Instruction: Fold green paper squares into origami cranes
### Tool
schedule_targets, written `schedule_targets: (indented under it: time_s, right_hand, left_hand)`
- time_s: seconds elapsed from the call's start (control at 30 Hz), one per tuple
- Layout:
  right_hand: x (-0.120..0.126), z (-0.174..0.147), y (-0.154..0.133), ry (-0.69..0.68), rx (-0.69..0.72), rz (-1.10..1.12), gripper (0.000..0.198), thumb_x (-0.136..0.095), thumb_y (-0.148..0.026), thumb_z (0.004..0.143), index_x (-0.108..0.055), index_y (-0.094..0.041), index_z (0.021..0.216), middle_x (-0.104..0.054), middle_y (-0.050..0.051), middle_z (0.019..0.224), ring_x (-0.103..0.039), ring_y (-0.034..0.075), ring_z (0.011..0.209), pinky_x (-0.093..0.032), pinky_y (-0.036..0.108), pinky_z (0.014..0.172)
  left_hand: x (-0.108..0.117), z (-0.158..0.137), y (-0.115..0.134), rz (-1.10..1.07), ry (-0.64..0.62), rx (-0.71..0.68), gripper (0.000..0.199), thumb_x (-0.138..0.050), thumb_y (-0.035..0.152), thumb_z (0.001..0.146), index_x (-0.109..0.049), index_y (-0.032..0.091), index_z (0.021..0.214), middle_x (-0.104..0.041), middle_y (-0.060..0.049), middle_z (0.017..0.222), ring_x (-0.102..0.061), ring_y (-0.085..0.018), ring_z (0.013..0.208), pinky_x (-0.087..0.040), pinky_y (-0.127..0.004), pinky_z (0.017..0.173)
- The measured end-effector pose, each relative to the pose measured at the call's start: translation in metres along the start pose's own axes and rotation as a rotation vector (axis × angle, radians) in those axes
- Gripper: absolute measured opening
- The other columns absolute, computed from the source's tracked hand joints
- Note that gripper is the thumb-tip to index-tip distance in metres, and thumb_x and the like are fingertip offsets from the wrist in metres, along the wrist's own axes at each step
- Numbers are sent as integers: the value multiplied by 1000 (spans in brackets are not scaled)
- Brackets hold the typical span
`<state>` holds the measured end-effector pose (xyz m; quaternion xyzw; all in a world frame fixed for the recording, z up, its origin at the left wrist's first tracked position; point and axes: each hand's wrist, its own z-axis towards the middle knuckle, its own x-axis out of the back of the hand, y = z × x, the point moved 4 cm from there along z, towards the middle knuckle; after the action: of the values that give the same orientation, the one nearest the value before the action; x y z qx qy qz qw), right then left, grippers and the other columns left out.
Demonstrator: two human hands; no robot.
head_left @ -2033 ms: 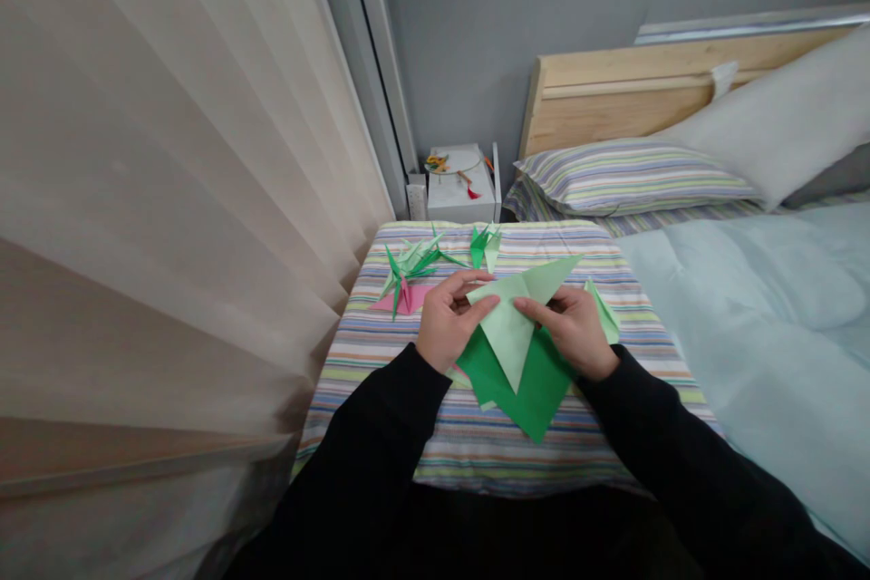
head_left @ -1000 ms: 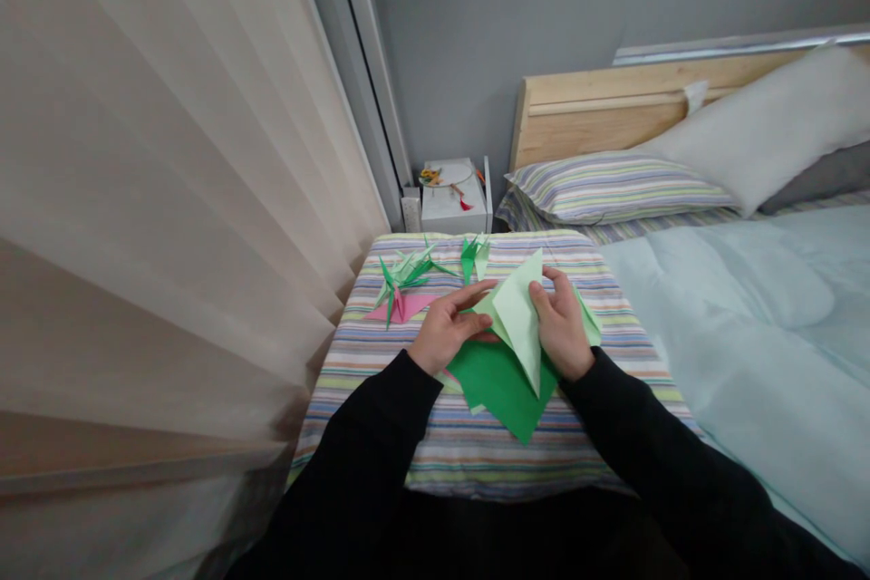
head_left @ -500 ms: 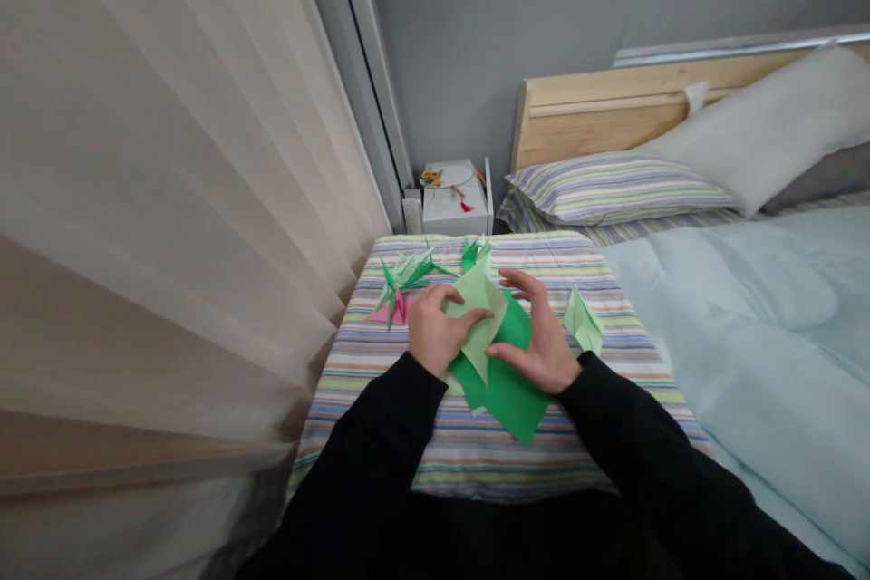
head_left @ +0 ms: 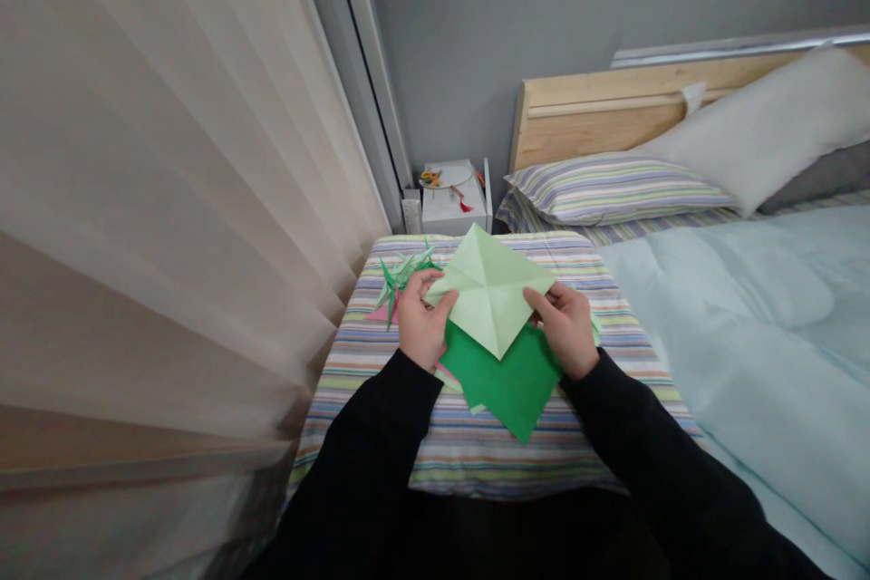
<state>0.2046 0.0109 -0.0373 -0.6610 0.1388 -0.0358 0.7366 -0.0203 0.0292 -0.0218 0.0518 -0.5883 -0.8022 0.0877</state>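
Observation:
A light green sheet of origami paper (head_left: pixel 490 285) is spread out as a diamond, with crossing creases that meet at its middle. My left hand (head_left: pixel 422 317) pinches its left corner between thumb and fingers. At the right corner, my right hand (head_left: pixel 565 326) grips the paper the same way. Below it lies a dark green sheet of paper (head_left: pixel 509 385), with edges of pink and pale green paper showing under its left side. Beyond my left hand sit several folded green paper figures (head_left: pixel 408 269) and a piece of pink paper (head_left: pixel 381 313).
A striped cloth (head_left: pixel 496 467) covers the surface under my hands. Behind it stands a white cabinet (head_left: pixel 449 216) holding a round fan with a red tassel. A bed with a pale blue quilt (head_left: pixel 748 308) is on the right, a pleated curtain (head_left: pixel 190 181) on the left.
The light green paper has gone from partly folded to opened out flat. My right hand, apart from it before with fingers spread, now holds its right corner.

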Motion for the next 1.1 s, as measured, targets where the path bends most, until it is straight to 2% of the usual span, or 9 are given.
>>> schedule_targets:
  time_s: [0.07,0.17,0.3,0.37,0.47,0.53,0.73,0.9,1.1]
  right_hand:
    - [0,3,2,-21,-58,41,28,-81,-42,70,-67,-18,70,-60,-2,51,-50,13,42,-38,26,41]
    - [-3,3,4,-73,-123,86,32,-82,-44,66,-64,-18,64,-61,0,50,-52,13,42,-41,26,40]
    - [-11,-2,3,-173,-199,114,36,-85,-45,62,-64,-17,62,-62,3,51,-55,13,42,-44,25,39]
    - [-12,-4,1,-187,-203,121,35,-88,-43,60,-67,-16,70,-67,4,58,-58,13,46,-47,25,41]
    - [-9,-3,-2,-119,-145,133,48,-90,-39,59,-67,-20,97,-71,-1,70,-61,13,53,-52,24,47]
    - [-6,-1,-4,-76,-110,138,54,-90,-41,60,-63,-22,103,-71,-3,70,-61,13,53,-52,25,48]
    - [-4,2,-1,-62,-107,138,45,-89,-46,60,-61,-22,86,-68,-4,64,-58,13,48,-50,26,46]
    - [-3,2,0,-72,-108,134,44,-88,-44,61,-59,-22,86,-60,-7,56,-57,14,46,-48,26,47]
    - [-10,-3,-6,-209,-100,190,70,-89,-34,62,-56,-28,123,-75,-3,81,-69,17,66,-54,29,61]
  left_hand:
    - [1,2,-7,-168,25,121,50,-87,30,68,-64,21,111,-74,-4,93,-69,-20,78,-50,-27,67]
    - [-4,1,-12,-381,-5,304,49,-87,37,69,-65,19,109,-75,-5,88,-70,-20,73,-55,-31,70]
    - [-15,-7,-9,-589,-160,504,44,-81,36,74,-69,17,111,-78,-11,106,-74,-30,99,-59,-44,90]
    - [-17,-10,-8,-637,-193,559,43,-79,33,76,-69,16,114,-78,-13,110,-73,-33,107,-58,-48,96]
    - [-17,-11,-9,-681,-195,610,41,-76,30,79,-69,15,116,-77,-15,113,-72,-34,112,-57,-49,101]
    - [-17,-11,-11,-702,-201,623,40,-74,32,82,-69,14,118,-77,-15,115,-72,-34,114,-57,-49,101]
    - [-19,-8,-14,-726,-247,599,43,-70,47,86,-71,18,118,-77,-14,118,-71,-33,116,-58,-49,100]
    - [-16,-4,-16,-680,-230,587,41,-72,51,84,-73,18,109,-79,-13,112,-72,-34,114,-60,-47,98]
    - [-18,-10,-20,-609,-303,703,37,-75,43,84,-74,13,106,-79,-16,101,-76,-33,101,-62,-45,91]
